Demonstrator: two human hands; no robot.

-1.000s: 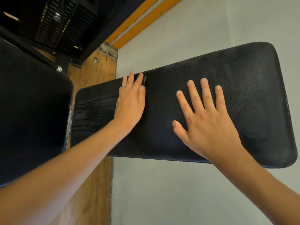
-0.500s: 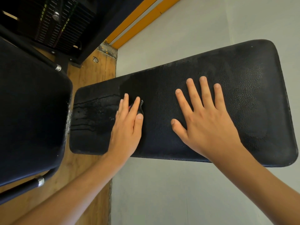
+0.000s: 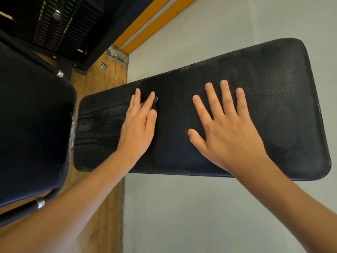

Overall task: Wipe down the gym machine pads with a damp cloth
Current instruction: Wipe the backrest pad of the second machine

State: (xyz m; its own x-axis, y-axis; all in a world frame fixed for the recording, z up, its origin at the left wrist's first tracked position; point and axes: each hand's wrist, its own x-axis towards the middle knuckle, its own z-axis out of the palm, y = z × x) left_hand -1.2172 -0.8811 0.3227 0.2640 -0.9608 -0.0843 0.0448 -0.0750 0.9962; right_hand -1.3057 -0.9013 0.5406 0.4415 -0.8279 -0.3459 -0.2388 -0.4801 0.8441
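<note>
Left hand (image 3: 138,126) flat, pressing cloth (image 3: 155,104) on pad (image 3: 273,106); right hand (image 3: 228,132) splayed, empty. Risk: small cloth slips from under fingers (image 3: 149,102).

You've got a black pebble-grained bench pad (image 3: 264,106), with glossier dark streaks (image 3: 98,125) at its left end. Left of it: plain black second pad (image 3: 32,125) and tan wood-grain board (image 3: 102,84); below it, pale grey floor (image 3: 200,207). Beyond it: orange strip (image 3: 145,24) with a grey line, and black weight stack (image 3: 60,21) with green and red ticks.
</note>
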